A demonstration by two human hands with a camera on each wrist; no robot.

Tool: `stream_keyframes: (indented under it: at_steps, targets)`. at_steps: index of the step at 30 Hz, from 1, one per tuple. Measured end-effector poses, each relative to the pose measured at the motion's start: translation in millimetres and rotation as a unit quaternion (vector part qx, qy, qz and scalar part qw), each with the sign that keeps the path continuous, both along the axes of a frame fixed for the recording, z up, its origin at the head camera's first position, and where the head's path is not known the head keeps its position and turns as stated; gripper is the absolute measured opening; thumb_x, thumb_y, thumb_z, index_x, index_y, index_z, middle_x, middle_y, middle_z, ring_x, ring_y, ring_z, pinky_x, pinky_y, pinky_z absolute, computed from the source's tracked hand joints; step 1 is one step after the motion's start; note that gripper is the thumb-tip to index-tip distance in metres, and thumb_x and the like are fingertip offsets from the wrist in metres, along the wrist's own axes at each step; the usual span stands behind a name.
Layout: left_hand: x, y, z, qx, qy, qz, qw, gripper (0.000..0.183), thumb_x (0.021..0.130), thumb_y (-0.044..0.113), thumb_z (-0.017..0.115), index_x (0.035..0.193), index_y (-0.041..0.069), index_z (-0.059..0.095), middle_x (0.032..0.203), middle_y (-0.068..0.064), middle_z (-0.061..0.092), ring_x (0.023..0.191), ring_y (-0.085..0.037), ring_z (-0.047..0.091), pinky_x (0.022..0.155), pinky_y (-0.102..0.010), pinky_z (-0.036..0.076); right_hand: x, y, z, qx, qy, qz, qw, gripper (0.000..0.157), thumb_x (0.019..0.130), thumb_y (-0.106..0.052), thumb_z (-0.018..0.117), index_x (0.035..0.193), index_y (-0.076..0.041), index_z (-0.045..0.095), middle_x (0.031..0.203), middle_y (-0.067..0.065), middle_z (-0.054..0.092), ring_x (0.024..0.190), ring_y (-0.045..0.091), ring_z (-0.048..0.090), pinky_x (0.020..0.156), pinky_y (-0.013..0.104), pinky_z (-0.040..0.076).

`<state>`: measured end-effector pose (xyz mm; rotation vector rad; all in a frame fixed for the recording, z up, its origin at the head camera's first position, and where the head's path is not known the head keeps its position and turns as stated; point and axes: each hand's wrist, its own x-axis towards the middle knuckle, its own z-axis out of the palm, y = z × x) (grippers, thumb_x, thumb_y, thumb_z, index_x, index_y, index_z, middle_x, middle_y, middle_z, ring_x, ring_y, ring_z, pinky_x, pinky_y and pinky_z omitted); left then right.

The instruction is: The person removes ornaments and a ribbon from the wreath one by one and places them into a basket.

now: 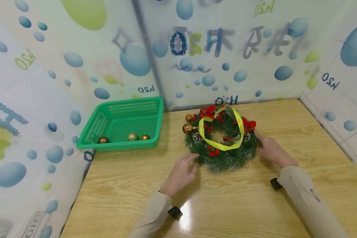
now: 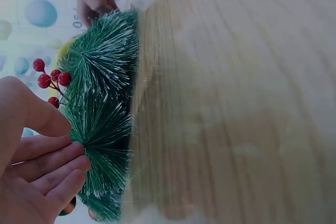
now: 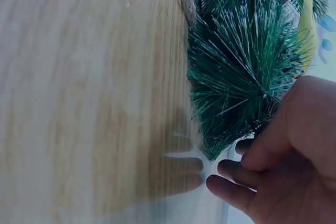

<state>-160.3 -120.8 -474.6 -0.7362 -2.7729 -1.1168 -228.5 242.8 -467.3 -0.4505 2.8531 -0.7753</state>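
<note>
A green pine Christmas wreath [image 1: 221, 162] lies on the wooden table, with red flowers, red berries, pinecones and copper baubles [image 1: 187, 128] on it. A yellow ribbon [image 1: 220, 145] forms a loop over its top. At the wreath's lower left, my left hand [image 1: 181, 173] touches the needle tips with its fingers loosely extended, as the left wrist view [image 2: 47, 166] shows. My right hand [image 1: 273, 150] is at the right edge, beside a red flower [image 1: 250, 125]. In the right wrist view, its thumb and a finger [image 3: 270, 145] pinch the needles; some fingertips are hidden.
A green plastic basket [image 1: 119, 145] stands at the table's back left, holding a copper bauble [image 1: 103, 140], a glittery gold bauble [image 1: 133, 137] and a smaller orange-gold one [image 1: 145, 137]. Patterned walls [image 1: 178, 79] border the table [image 1: 226, 205] at the back and sides.
</note>
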Motion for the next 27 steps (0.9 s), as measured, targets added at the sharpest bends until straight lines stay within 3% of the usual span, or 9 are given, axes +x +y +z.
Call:
stream_keyframes:
  at_steps: [7,10,13,15,16,19,21,23,27]
  targets:
    - [2.6,1,3.3,0.008,-0.022,-0.011,0.9997,0.04,0.097,0.005,0.061,0.136,0.0,0.06,0.139,-0.018,0.062,0.132,-0.033,0.058,0.113,-0.042,0.049,-4.2,7,1.0,0.001,-0.019,-0.008,1.0,0.077,0.092,0.006,0.046,0.16,0.005,0.01,0.066,0.017,0.053,0.047,0.013,0.03,0.052,0.03,0.033]
    - [-4.8,-7,4.4,0.029,-0.034,0.015,0.9989,0.038,0.098,0.006,0.06,0.136,0.002,0.062,0.139,-0.017,0.062,0.129,-0.036,0.059,0.11,-0.047,0.051,4.0,8,3.2,-0.013,-0.015,-0.011,1.0,0.079,0.092,0.007,0.044,0.161,0.003,0.007,0.099,0.036,0.062,0.047,0.013,0.029,0.052,0.03,0.032]
    - [-18.2,-17,4.6,0.056,-0.036,0.047,0.9967,0.039,0.098,0.005,0.059,0.137,0.0,0.061,0.14,-0.019,0.061,0.126,-0.039,0.06,0.107,-0.05,0.053,19.8,6,6.5,-0.022,0.0,-0.014,1.0,0.078,0.092,0.008,0.042,0.161,0.002,0.006,0.092,0.036,0.061,0.046,0.011,0.025,0.05,0.028,0.03]
    - [-28.3,-23,3.8,0.072,-0.035,0.065,0.9947,0.04,0.098,0.003,0.058,0.138,-0.002,0.059,0.141,-0.021,0.06,0.126,-0.041,0.06,0.106,-0.051,0.053,30.8,4,7.1,-0.025,0.026,-0.011,0.999,0.075,0.092,0.009,0.041,0.16,0.005,0.01,0.076,0.024,0.059,0.045,0.01,0.024,0.048,0.026,0.028]
    - [-32.7,-25,3.2,0.077,-0.035,0.071,0.9939,0.041,0.098,0.002,0.058,0.139,-0.003,0.058,0.143,-0.021,0.059,0.127,-0.041,0.059,0.107,-0.05,0.053,35.9,3,6.9,-0.027,0.038,-0.008,0.999,0.073,0.092,0.009,0.041,0.159,0.007,0.013,0.065,0.014,0.051,0.045,0.008,0.022,0.047,0.025,0.027]
    - [-42.0,-28,0.9,0.082,-0.038,0.077,0.9929,0.045,0.098,-0.001,0.058,0.142,-0.003,0.055,0.146,-0.023,0.055,0.131,-0.041,0.057,0.109,-0.05,0.051,47.9,-5,4.6,-0.038,0.055,0.002,0.998,0.07,0.092,0.009,0.042,0.157,0.01,0.018,0.058,0.0,0.04,0.046,0.005,0.02,0.046,0.023,0.025]
    - [-44.6,-28,-0.5,0.076,-0.043,0.075,0.9934,0.047,0.097,-0.001,0.058,0.144,-0.001,0.053,0.149,-0.021,0.053,0.132,-0.041,0.056,0.111,-0.05,0.049,53.5,-9,3.1,-0.051,0.056,0.007,0.997,0.067,0.093,0.009,0.044,0.156,0.01,0.02,0.059,0.002,0.041,0.046,0.004,0.021,0.045,0.023,0.026]
    - [-45.7,-26,-1.1,0.071,-0.05,0.065,0.9942,0.048,0.098,-0.001,0.058,0.146,0.0,0.052,0.151,-0.019,0.051,0.136,-0.039,0.052,0.114,-0.048,0.046,57.8,-12,2.1,-0.059,0.057,0.006,0.997,0.066,0.094,0.009,0.044,0.156,0.01,0.021,0.074,0.017,0.059,0.047,0.003,0.024,0.046,0.023,0.03]
    - [-46.9,-20,-2.8,0.059,-0.055,0.052,0.9954,0.05,0.098,0.0,0.057,0.147,0.001,0.05,0.154,-0.015,0.049,0.142,-0.035,0.047,0.118,-0.045,0.042,63.5,-14,0.8,-0.064,0.059,-0.007,0.996,0.066,0.095,0.009,0.045,0.156,0.01,0.022,0.081,0.022,0.06,0.047,0.004,0.028,0.046,0.023,0.036]
